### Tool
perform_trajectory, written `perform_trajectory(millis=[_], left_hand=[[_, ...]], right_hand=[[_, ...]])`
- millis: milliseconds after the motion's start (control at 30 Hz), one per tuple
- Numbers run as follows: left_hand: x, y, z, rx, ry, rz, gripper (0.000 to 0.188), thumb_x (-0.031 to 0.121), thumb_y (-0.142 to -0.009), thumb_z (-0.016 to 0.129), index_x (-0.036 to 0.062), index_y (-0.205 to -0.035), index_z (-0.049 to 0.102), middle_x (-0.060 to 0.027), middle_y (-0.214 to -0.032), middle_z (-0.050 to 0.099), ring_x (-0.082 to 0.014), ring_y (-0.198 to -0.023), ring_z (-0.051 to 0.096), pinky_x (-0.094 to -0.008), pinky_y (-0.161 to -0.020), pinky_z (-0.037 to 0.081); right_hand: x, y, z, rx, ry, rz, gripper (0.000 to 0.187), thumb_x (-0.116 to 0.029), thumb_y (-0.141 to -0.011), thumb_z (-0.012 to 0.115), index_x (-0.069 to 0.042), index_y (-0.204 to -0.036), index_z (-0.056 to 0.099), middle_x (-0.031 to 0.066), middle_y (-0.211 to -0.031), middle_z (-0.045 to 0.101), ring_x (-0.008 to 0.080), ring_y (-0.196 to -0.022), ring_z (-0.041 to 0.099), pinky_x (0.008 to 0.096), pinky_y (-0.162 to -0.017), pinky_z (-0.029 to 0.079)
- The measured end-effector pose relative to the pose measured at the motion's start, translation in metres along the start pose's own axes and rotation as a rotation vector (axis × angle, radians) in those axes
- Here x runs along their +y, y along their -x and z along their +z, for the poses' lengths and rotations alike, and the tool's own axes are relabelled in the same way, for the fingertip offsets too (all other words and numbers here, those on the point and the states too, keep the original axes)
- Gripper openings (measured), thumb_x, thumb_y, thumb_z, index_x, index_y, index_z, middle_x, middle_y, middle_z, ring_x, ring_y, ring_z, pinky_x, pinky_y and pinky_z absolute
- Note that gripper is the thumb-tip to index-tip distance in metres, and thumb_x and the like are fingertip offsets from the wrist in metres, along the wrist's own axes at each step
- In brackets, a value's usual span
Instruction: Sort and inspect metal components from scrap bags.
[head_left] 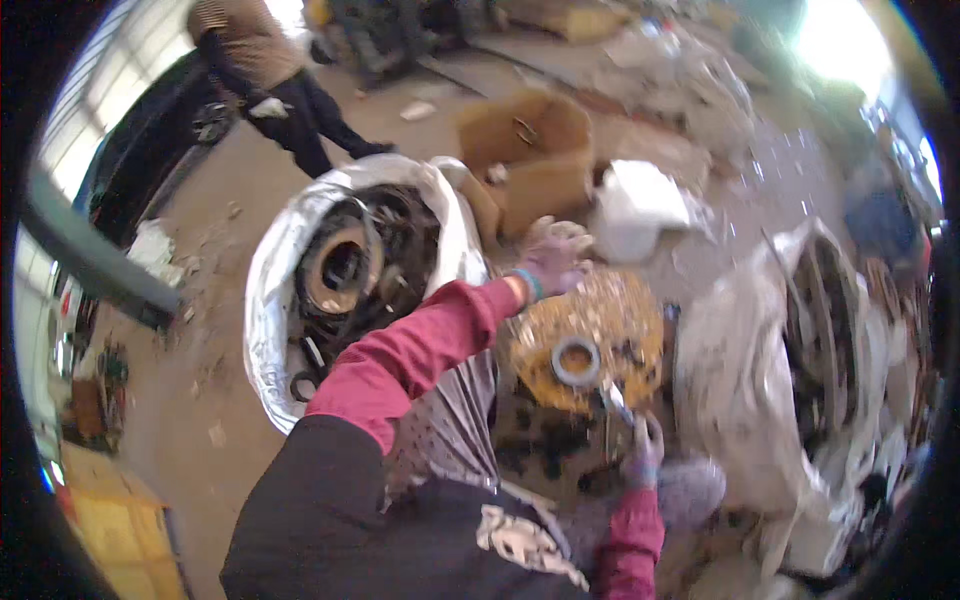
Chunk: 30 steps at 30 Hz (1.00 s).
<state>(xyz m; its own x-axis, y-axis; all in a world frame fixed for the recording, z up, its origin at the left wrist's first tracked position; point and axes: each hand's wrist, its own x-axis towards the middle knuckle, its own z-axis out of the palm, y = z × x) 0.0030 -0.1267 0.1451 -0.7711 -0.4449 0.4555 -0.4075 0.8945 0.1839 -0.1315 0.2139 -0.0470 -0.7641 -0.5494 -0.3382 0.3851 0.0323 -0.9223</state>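
Note:
My left hand [555, 258], in a pale purple glove, reaches past the far left edge of a round yellow worktop [640, 310]. Its fingers are apart and somewhat bent, and nothing shows in them. A grey metal ring [577, 361] with a brownish inside lies on the worktop, amid scattered bright chips. Closed around a short tool, my gloved right hand [645, 450] is at the worktop's near right. The tool [615, 398] has a shiny metal end that points toward the ring; blur hides its exact kind.
A white sack [268, 310] full of dark rings and metal parts stands to the left. Beyond the worktop are a cardboard box [545, 190] and a white bag [645, 205]. Another large sack [730, 370] bulges at right. A person [265, 65] stands at the far left.

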Motion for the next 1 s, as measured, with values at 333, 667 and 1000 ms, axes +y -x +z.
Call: perform_trajectory(millis=[333,667,1000], left_hand=[[0.065,0.153,0.120,-0.421,0.188,-0.232,0.043,0.034,-0.071,0.065,0.0120,-0.108,0.060,-0.0122,-0.114,0.056,-0.0298,-0.110,0.049,-0.0424,-0.095,0.034],[0.119,0.123,0.136,-0.487,0.027,0.000,0.037,0.024,-0.073,0.062,0.0129,-0.108,0.055,-0.0106,-0.113,0.055,-0.0314,-0.115,0.045,-0.0453,-0.101,0.027],[0.141,0.131,0.176,-0.735,-0.120,0.298,0.014,0.015,-0.077,0.051,0.0174,-0.084,0.063,-0.0066,-0.105,0.059,-0.0228,-0.110,0.050,-0.0399,-0.102,0.029]], right_hand=[[-0.036,0.007,0.014,-0.028,-0.457,0.236,0.028,-0.006,-0.090,0.051,-0.007,-0.118,0.050,0.0082,-0.108,0.059,0.0136,-0.087,0.060,0.0214,-0.066,0.051],[-0.028,0.006,-0.006,-0.243,-0.716,0.361,0.030,-0.003,-0.090,0.046,-0.010,-0.119,0.051,0.0066,-0.106,0.059,0.0160,-0.088,0.060,0.0217,-0.067,0.053],[-0.033,0.009,0.004,-0.133,-0.628,0.361,0.030,-0.004,-0.089,0.049,-0.009,-0.119,0.052,0.0045,-0.105,0.060,0.0150,-0.088,0.058,0.0223,-0.071,0.049]])
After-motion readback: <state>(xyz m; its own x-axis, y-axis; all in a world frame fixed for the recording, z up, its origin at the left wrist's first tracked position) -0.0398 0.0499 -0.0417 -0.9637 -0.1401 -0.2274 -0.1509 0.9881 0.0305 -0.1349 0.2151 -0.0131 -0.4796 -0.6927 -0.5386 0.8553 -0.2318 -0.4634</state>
